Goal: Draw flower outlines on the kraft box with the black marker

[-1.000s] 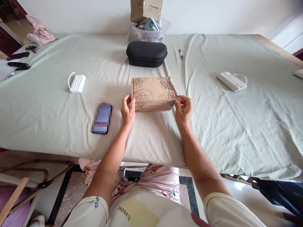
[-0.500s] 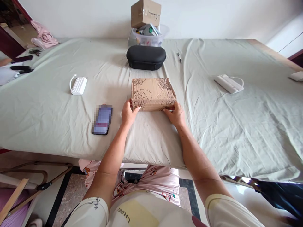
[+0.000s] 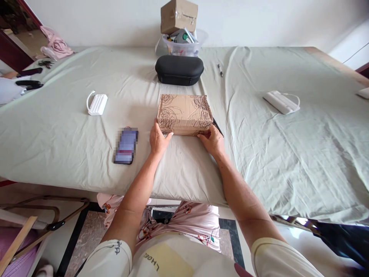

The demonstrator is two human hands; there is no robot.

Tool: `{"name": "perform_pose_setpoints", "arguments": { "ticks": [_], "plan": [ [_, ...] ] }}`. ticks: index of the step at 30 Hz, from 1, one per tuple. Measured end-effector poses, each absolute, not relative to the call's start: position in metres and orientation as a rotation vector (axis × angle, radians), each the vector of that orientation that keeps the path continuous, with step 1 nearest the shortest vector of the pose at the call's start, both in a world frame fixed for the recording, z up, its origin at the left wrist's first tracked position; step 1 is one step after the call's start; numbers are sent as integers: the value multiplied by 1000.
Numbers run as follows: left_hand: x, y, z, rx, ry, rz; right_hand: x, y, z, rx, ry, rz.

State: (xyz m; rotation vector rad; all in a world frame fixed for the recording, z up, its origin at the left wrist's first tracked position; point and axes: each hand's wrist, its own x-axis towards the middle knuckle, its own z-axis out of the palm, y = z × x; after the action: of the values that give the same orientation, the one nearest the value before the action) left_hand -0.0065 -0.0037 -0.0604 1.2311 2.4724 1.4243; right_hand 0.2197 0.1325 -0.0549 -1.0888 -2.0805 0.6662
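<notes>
As the cardboard box [image 3: 184, 113] lay crosswise just ahead, its near corners were clasped equally by the curled left hand [image 3: 158, 139] and right hand [image 3: 212, 140].

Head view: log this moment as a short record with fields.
surface: table under a pale green sheet
centre: cardboard box with scribbled rose drawings, on the sheet
left hand: grips the box's near left corner
right hand: grips its near right corner
left of the hands: phone, white ribbed pack
behind the box: black zip case, pen, clear tub with a small taped box on top
right: another white pack
</notes>
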Motion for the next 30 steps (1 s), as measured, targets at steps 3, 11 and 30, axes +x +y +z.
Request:
{"name": "perform_pose_setpoints", "arguments": {
  "ticks": [3,11,30],
  "plan": [
    [-2,-6,-52,1199,2477,1443,217,127,-50,-1080,-2083,714],
    [1,-6,-50,1121,2443,1475,212,116,-44,-993,-2021,786],
    [4,-12,-54,1408,2184,1728,190,56,-37,-506,-2357,714]
  ]
}}
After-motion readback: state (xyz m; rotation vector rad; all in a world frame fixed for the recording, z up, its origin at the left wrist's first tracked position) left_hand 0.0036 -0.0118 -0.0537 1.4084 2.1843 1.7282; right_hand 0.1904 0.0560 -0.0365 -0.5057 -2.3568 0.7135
